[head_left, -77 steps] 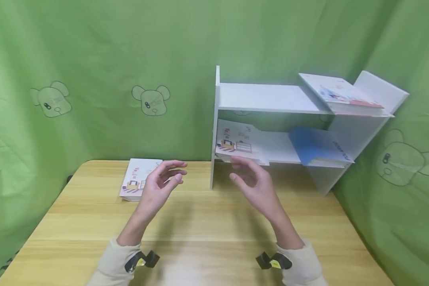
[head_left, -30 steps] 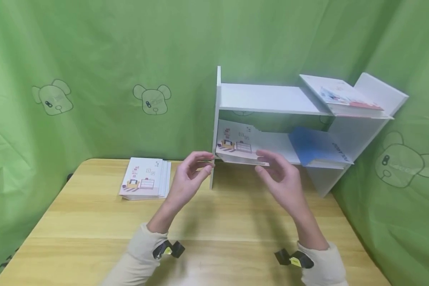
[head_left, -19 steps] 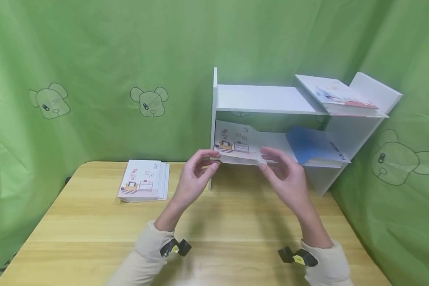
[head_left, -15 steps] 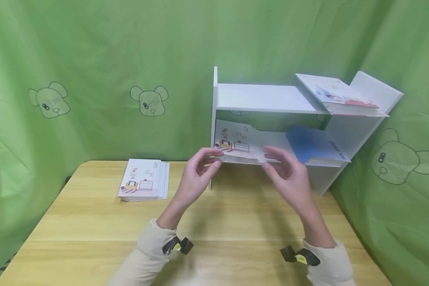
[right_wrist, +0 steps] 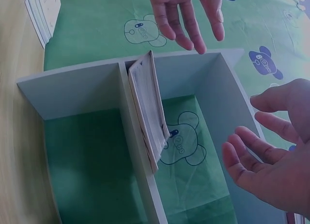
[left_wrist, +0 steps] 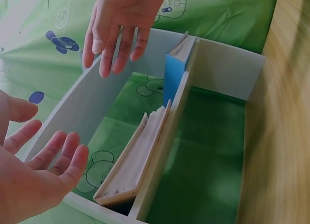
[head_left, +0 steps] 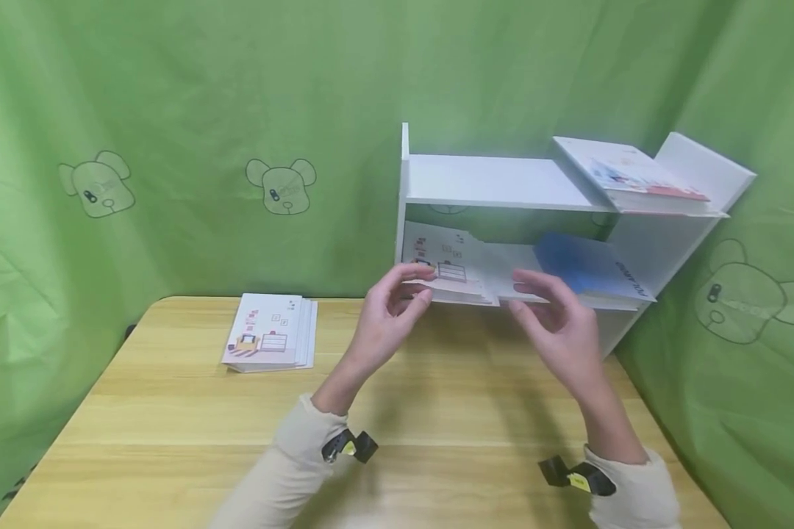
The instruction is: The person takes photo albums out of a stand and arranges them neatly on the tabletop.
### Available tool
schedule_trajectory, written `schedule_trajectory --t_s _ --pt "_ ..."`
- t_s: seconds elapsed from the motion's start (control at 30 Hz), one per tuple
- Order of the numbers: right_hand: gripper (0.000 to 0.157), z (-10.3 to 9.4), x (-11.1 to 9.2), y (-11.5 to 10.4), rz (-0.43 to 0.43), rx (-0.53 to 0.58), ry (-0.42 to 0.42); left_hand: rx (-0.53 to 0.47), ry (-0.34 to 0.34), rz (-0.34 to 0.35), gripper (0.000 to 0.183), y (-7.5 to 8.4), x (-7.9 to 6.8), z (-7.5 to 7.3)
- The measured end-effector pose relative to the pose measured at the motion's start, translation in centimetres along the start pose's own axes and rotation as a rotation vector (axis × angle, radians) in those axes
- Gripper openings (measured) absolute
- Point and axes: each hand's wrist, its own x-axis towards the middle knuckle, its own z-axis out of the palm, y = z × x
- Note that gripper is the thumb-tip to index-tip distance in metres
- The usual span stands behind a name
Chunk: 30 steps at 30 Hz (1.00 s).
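Both hands hover in front of a white two-tier shelf (head_left: 483,180), fingers loosely bent and nothing held. My left hand (head_left: 392,312) is nearest to a white book (head_left: 445,253) with a drawn room on its cover, lying at the left of the lower tier. Its fingers overlap the book in the head view, but the left wrist view shows this hand (left_wrist: 34,180) apart from the book (left_wrist: 133,158). My right hand (head_left: 562,330) faces it, palm inward, before a blue book (head_left: 589,264) on the same tier's right side. Fingers hide parts of both books.
At the left of the wooden table (head_left: 397,477) lies a stack of white books (head_left: 265,330). Another book with a red-edged cover (head_left: 642,176) rests on the upper tier's right end. A green curtain (head_left: 192,110) hangs behind and around the table.
Both hands have moved to the right, and the left one also forward, toward the shelf. The left hand no longer overlaps the table stack. Books and shelf stay in place.
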Motion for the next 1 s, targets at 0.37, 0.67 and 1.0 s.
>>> schedule_trajectory --t_s 0.37,0.67,1.0 --pt "0.046 -1.8 0.1 0.1 0.036 -0.037 0.026 0.006 -0.024 -0.004 0.033 0.3 1.1 1.8" --pt "0.045 -3.0 0.5 0.3 0.055 -0.079 0.051 0.069 -0.034 0.01 0.033 0.4 1.8 3.0" --pt "0.044 -3.9 0.8 0.5 0.044 -0.055 0.089 0.13 -0.026 0.043 0.033 0.6 2.7 4.0"
